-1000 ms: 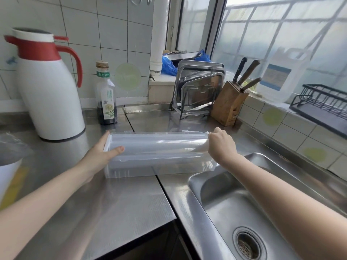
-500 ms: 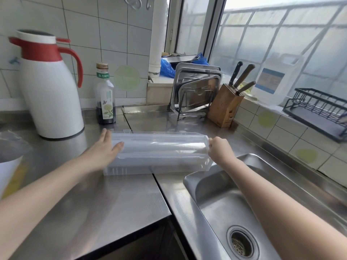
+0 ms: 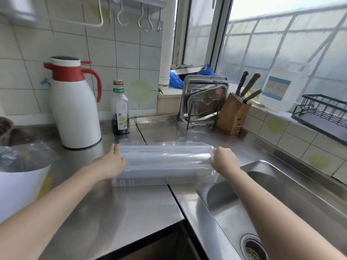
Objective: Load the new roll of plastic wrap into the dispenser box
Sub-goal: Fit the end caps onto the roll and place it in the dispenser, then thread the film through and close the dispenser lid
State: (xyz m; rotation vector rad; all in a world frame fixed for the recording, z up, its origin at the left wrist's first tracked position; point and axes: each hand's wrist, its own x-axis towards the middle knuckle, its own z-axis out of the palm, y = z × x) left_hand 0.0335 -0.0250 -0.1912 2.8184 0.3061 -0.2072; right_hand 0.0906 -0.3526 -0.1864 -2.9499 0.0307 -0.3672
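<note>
A clear plastic dispenser box point(image 3: 165, 177) lies lengthwise on the steel counter point(image 3: 116, 209), just left of the sink. Inside it rests the roll of plastic wrap point(image 3: 165, 156), pale and translucent. My left hand point(image 3: 112, 162) grips the box's left end, thumb on the front and fingers over the top. My right hand point(image 3: 224, 159) is closed around the right end of the roll at the box's right end. The box's lid appears lowered over the roll, though the clear plastic makes this hard to judge.
A white and red thermos jug point(image 3: 75, 104) and a dark sauce bottle point(image 3: 120, 109) stand behind the box. Metal trays in a rack point(image 3: 202, 100) and a knife block point(image 3: 232, 113) sit at the back right. The sink point(image 3: 253, 203) is on the right, a white bowl point(image 3: 20, 186) on the left.
The roll has sunk from a tilted hold down into the box. My left hand shifted from the roll's end to the box's left end. The camera tilted upward.
</note>
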